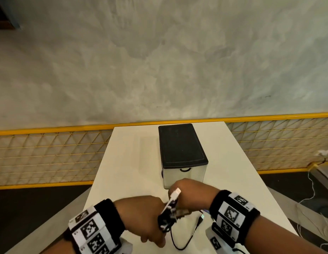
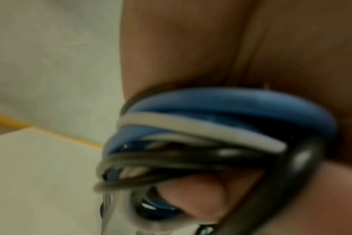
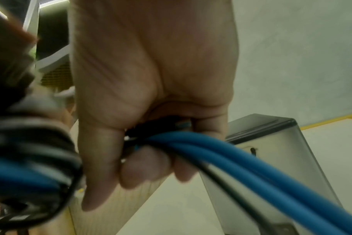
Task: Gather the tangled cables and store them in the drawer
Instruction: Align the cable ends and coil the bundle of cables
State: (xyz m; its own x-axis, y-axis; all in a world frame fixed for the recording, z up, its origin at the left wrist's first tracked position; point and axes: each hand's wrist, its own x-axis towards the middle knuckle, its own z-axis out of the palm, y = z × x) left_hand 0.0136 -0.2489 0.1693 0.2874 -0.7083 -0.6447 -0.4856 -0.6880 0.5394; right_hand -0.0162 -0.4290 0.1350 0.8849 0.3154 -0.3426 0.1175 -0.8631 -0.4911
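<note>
The tangled cables (image 1: 168,213), blue, white and black, are bunched between both hands above the near end of the white table (image 1: 128,162). My left hand (image 1: 146,217) grips the bundle (image 2: 211,135) with its fingers (image 2: 191,195) curled through the loops. My right hand (image 1: 188,194) grips the blue strands (image 3: 221,152) at the bundle's right side. A white plug (image 1: 175,193) sticks up between the hands. A black loop (image 1: 179,241) trails onto the table. The small drawer unit (image 1: 183,153) with a black top stands just beyond, and its drawer front with handle (image 1: 185,169) looks closed.
A yellow-framed mesh fence (image 1: 49,154) runs behind the table below a grey wall. White cords (image 1: 311,189) lie on the dark floor at the right. The drawer unit (image 3: 271,143) is close to the right hand's knuckles.
</note>
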